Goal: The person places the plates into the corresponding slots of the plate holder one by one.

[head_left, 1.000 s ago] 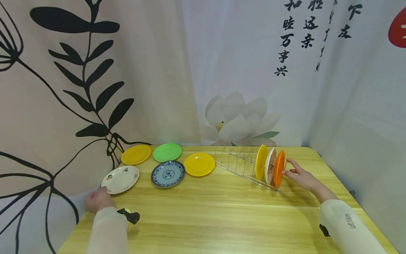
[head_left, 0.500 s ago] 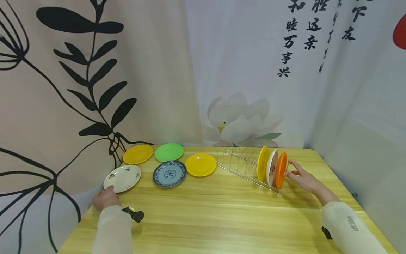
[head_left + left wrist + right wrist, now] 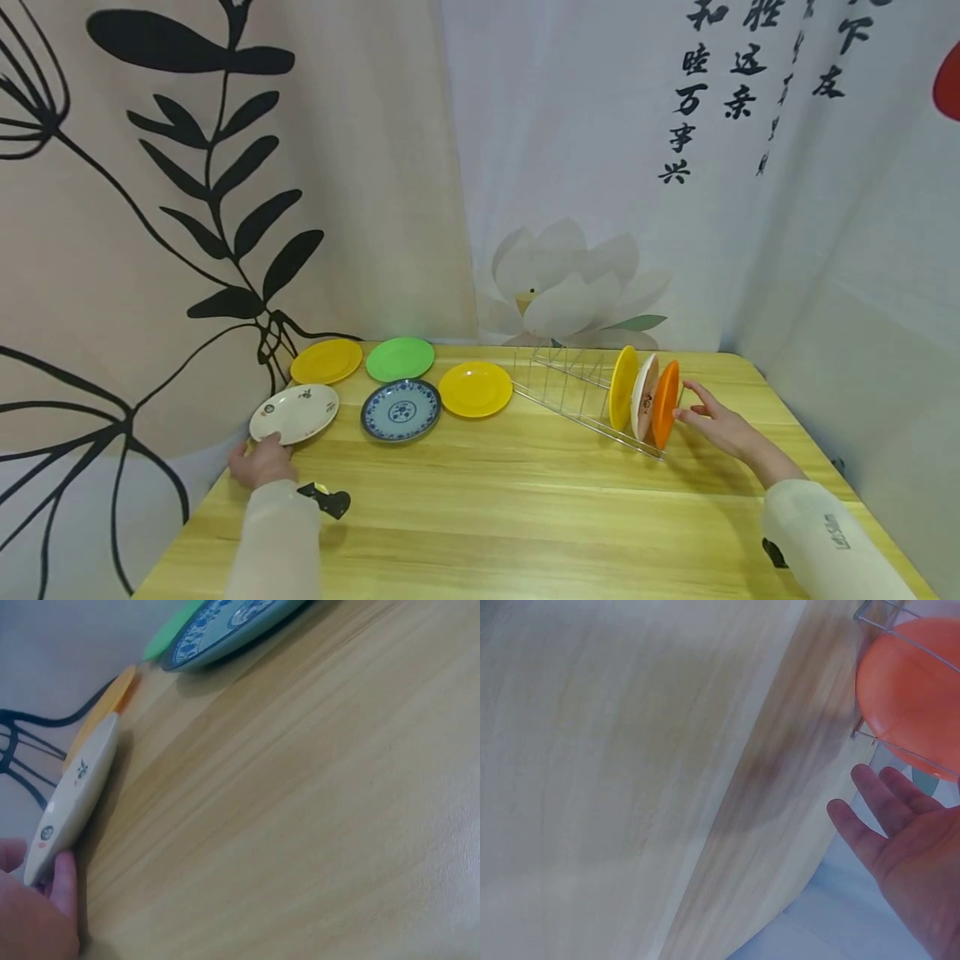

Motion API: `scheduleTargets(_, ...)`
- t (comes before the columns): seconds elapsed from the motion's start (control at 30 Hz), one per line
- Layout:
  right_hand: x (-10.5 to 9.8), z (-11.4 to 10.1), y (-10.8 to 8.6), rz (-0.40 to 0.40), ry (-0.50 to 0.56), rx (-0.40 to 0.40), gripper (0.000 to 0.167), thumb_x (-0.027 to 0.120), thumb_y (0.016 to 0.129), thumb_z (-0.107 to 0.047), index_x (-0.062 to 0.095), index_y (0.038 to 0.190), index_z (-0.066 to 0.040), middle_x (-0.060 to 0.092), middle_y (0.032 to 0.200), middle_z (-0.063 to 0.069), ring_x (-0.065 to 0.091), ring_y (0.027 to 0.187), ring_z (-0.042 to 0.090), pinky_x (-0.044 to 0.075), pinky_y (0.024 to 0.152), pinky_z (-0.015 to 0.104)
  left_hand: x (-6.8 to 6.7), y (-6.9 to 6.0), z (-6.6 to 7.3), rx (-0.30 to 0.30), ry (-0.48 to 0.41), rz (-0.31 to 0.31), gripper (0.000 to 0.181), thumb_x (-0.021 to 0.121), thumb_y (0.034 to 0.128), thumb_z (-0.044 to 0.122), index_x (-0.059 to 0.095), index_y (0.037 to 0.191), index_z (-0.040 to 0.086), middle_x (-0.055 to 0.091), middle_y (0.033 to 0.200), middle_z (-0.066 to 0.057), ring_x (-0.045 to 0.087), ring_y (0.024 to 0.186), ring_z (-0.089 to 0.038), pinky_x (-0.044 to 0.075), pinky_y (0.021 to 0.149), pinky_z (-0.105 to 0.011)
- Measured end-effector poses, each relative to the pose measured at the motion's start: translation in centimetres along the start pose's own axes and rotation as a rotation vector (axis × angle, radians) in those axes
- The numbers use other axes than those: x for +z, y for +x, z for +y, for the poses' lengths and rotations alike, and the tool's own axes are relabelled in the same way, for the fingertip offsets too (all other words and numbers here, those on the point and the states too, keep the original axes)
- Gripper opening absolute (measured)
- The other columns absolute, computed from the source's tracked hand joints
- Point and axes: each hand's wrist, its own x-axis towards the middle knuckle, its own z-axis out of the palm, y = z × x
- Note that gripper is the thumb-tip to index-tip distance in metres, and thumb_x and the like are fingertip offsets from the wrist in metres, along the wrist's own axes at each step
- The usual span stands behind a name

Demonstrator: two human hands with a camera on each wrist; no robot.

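Observation:
A white floral plate (image 3: pixel 296 413) is pinched at its near-left rim by my left hand (image 3: pixel 262 461), thumb on top and fingers underneath. In the left wrist view the plate (image 3: pixel 73 793) looks lifted off the table on the hand's side. Far right, my right hand (image 3: pixel 718 423) is at the end of a wire dish rack (image 3: pixel 570 392), beside an orange plate (image 3: pixel 664 404) standing in it. Its fingers (image 3: pixel 877 799) are extended in the right wrist view; contact with rack or plate is hard to tell. A white plate (image 3: pixel 643 397) and a yellow plate (image 3: pixel 622 387) stand alongside.
On the wooden table (image 3: pixel 480 508) lie a yellow plate (image 3: pixel 326 362), a green plate (image 3: pixel 400 359), a blue-patterned plate (image 3: pixel 401 411) and another yellow plate (image 3: pixel 475 389). Behind is a printed curtain (image 3: pixel 375 208).
My left hand has moved right and slightly forward, its thumb now over the rim, and the white floral plate has shifted with it. My right hand stays by the rack end.

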Motion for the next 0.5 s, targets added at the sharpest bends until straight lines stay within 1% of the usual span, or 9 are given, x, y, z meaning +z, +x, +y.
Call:
scheduleTargets(0.07, 0.0, 0.07, 0.02, 0.0, -0.001, 0.0, 0.086, 0.045, 0.1, -0.055, 0.003, 0.159, -0.008, 0.032, 0.145, 0.042, 0.037, 0.127, 0.062, 0.036, 0.094, 0.074, 0.13, -0.05, 0.0, -0.006, 0.025, 0.015, 0.079, 0.057, 0.09, -0.006, 0.026, 0.156, 0.024, 0.034, 0.156, -0.002, 0.046, 0.129, -0.012, 0.045, 0.101, -0.027)
scheduleTargets(0.17, -0.01, 0.12, 0.02, 0.001, -0.002, -0.004, 0.085, 0.045, 0.1, -0.055, 0.003, 0.159, -0.008, 0.032, 0.145, 0.042, 0.037, 0.127, 0.062, 0.037, 0.094, 0.074, 0.19, -0.09, -0.03, 0.001, 0.092, 0.032, 0.075, 0.06, 0.0907, -0.003, 0.03, 0.155, 0.024, 0.043, 0.148, -0.002, 0.055, 0.114, -0.01, 0.047, 0.097, -0.022)
scheduleTargets(0.23, 0.0, 0.13, 0.01, 0.002, -0.001, -0.006, 0.085, 0.045, 0.1, -0.055, 0.004, 0.159, -0.009, 0.033, 0.145, 0.042, 0.037, 0.127, 0.061, 0.037, 0.094, 0.074, 0.19, -0.13, -0.08, 0.022, 0.127, 0.034, 0.069, 0.062, 0.0913, 0.001, 0.037, 0.152, 0.021, 0.052, 0.138, 0.001, 0.057, 0.103, -0.006, 0.048, 0.095, -0.021)
scheduleTargets(0.33, -0.02, 0.11, -0.02, 0.0, 0.001, -0.007, 0.085, 0.045, 0.1, -0.055, 0.003, 0.159, -0.009, 0.032, 0.145, 0.042, 0.037, 0.127, 0.061, 0.037, 0.094, 0.074, 0.17, -0.18, -0.19, 0.057, 0.175, 0.025, 0.058, 0.063, 0.0913, 0.001, 0.049, 0.146, 0.015, 0.06, 0.122, 0.004, 0.058, 0.094, -0.003, 0.049, 0.093, -0.021)
scheduleTargets(0.37, -0.02, 0.11, -0.02, 0.0, 0.002, -0.007, 0.086, 0.045, 0.1, -0.055, 0.003, 0.159, -0.009, 0.032, 0.146, 0.042, 0.036, 0.127, 0.061, 0.036, 0.094, 0.074, 0.17, -0.19, -0.25, 0.072, 0.193, 0.024, 0.055, 0.063, 0.0909, 0.0, 0.052, 0.144, 0.012, 0.061, 0.12, 0.003, 0.058, 0.093, -0.002, 0.05, 0.09, -0.02)
scheduleTargets(0.43, 0.0, 0.08, -0.04, 0.0, 0.003, -0.005, 0.086, 0.045, 0.1, -0.055, 0.003, 0.159, -0.009, 0.031, 0.146, 0.042, 0.036, 0.128, 0.061, 0.036, 0.094, 0.074, 0.21, -0.22, -0.38, 0.087, 0.219, 0.021, 0.053, 0.06, 0.0899, -0.004, 0.055, 0.141, 0.01, 0.063, 0.119, 0.002, 0.057, 0.09, -0.003, 0.05, 0.088, -0.02)
scheduleTargets(0.5, 0.0, 0.06, -0.06, 0.0, 0.003, -0.004, 0.086, 0.045, 0.1, -0.055, 0.003, 0.159, -0.009, 0.03, 0.146, 0.042, 0.036, 0.128, 0.061, 0.036, 0.095, 0.074, 0.28, -0.21, -0.5, 0.095, 0.24, 0.014, 0.053, 0.056, 0.0899, -0.005, 0.055, 0.141, 0.008, 0.062, 0.125, -0.002, 0.056, 0.089, -0.003, 0.05, 0.087, -0.02)
